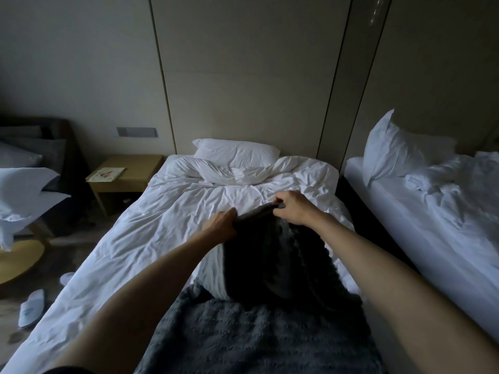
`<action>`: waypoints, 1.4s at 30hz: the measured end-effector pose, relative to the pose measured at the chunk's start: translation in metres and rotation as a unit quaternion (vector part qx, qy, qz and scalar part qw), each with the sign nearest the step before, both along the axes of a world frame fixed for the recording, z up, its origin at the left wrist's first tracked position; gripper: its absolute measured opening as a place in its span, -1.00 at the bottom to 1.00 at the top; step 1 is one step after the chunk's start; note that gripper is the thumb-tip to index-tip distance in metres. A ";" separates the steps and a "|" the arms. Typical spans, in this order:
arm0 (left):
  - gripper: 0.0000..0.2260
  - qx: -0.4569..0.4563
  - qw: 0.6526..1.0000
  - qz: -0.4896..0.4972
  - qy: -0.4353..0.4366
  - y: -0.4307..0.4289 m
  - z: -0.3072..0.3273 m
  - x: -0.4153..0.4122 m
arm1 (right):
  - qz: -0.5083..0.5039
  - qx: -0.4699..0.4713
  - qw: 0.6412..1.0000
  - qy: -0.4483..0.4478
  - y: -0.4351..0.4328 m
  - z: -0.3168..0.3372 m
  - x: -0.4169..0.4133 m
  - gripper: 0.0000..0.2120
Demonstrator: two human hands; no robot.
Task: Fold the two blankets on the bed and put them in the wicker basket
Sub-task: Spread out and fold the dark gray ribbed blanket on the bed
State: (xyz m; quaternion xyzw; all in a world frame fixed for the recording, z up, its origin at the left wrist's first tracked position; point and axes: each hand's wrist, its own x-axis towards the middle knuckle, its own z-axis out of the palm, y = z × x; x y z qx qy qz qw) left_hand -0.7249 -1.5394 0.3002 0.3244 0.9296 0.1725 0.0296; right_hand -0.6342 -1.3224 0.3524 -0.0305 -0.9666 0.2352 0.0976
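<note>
A dark grey fuzzy blanket [272, 265] hangs from both my hands above the white bed [151, 230]. My left hand [221, 224] grips its top edge on the left, and my right hand [293, 207] pinches the same edge a little further right and higher. The cloth droops down between my forearms. A second grey textured blanket [243, 336] lies spread on the near end of the bed, below the hanging one. No wicker basket is in view.
A white pillow [235, 151] and rumpled duvet lie at the head of the bed. A wooden nightstand [127, 176] stands to the left, white slippers [31, 307] on the floor. A second bed [442, 225] stands to the right across a narrow gap.
</note>
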 end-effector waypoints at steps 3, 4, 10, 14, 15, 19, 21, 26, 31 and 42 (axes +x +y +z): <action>-0.83 -0.004 0.998 0.067 0.015 -0.033 -0.012 -0.014 | -0.018 -0.008 1.000 0.019 0.026 0.007 0.013 -0.87; -0.85 0.011 0.996 0.081 0.033 -0.043 -0.012 -0.020 | -0.022 -0.002 1.000 0.022 0.034 0.009 0.017 -0.84; -0.89 0.034 0.984 0.125 0.124 -0.097 0.019 -0.049 | -0.038 0.064 0.996 -0.045 0.078 0.016 0.044 -0.68; -0.87 -0.047 0.973 0.204 0.096 -0.158 0.029 -0.060 | -0.074 0.163 0.973 -0.146 0.111 0.028 0.076 -0.68; -0.84 -0.068 0.969 0.225 0.081 -0.175 0.028 -0.059 | -0.082 0.177 0.968 -0.160 0.120 0.031 0.084 -0.86; -0.81 -0.142 0.954 0.255 0.064 -0.214 0.013 -0.042 | -0.167 0.200 0.958 -0.119 0.142 0.030 0.106 -0.80; -0.83 -0.174 0.952 0.249 0.046 -0.215 0.004 -0.029 | -0.174 0.200 0.957 -0.119 0.140 0.021 0.109 -0.81; -0.84 -0.183 0.958 0.221 -0.020 -0.214 -0.005 -0.005 | -0.177 0.185 0.952 -0.170 0.141 -0.006 0.118 -0.75; -0.87 -0.131 0.943 0.251 -0.173 -0.211 -0.024 0.001 | -0.219 0.176 0.929 -0.239 0.149 -0.045 0.122 -0.68; -0.81 0.188 0.853 0.388 -0.295 -0.138 -0.056 -0.102 | -0.383 0.015 0.906 -0.178 0.176 -0.102 0.002 -0.69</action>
